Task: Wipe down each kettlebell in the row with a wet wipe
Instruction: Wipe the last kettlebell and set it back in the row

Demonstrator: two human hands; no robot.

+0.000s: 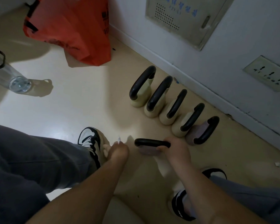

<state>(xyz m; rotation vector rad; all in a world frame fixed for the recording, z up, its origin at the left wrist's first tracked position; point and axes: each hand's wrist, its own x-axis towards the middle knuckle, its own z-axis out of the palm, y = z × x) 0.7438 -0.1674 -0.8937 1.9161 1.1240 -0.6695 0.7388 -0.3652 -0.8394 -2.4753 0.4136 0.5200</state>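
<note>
Right hand: fingers closed on black handle of pink kettlebell, pulled out of row onto floor, likely for all-round access
Left hand: fingers pinched on wet wipe, just beside kettlebell, not touching
Row: five kettlebells along wall, four cream, nearest one pink, touching side by side
Containers: clear bottle on floor, appears empty; orange bag, contents hidden

— Where do the kettlebells stand?
— Five in a row along the wall, running ten to four o'clock. A sixth kettlebell sits apart at seven o'clock of the row.
— The bag?
— Eleven o'clock; the bottle at nine.
</note>
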